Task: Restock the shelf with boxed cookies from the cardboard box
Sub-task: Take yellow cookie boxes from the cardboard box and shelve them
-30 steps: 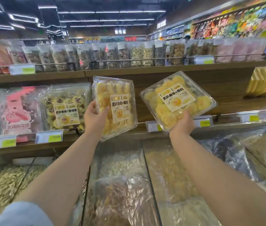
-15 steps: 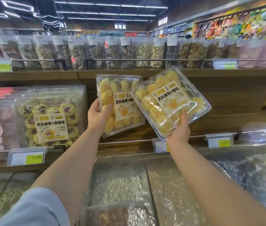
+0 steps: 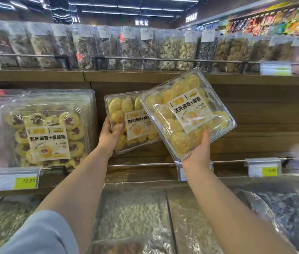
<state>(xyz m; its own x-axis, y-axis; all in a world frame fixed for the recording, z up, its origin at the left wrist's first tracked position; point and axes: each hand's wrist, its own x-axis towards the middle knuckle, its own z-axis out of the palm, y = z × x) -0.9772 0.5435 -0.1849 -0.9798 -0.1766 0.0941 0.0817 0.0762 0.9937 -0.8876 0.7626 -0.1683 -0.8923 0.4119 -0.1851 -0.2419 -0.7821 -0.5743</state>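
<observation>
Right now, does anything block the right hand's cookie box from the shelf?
Partly: the rear box in the left hand sits behind the tilted box. Rightward, the shelf shows bare wood.

We see the left cookie box (image 3: 125, 110) and right cookie box (image 3: 163, 105) in clear, glossy plastic with matt paper labels (image 3: 191, 110). The shelf (image 3: 264, 116) is matt, grained wood, its rail (image 3: 145, 165) shiny metal. Below lies crinkled, glossy film (image 3: 282, 213). Our sleeve (image 3: 40, 235) is matt cloth.

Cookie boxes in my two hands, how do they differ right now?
The left box stands nearly upright; the right box is rotated onto a corner. The right box overlaps the left box's right side. Both are clear clamshells of yellow cookies with matching labels.
</observation>
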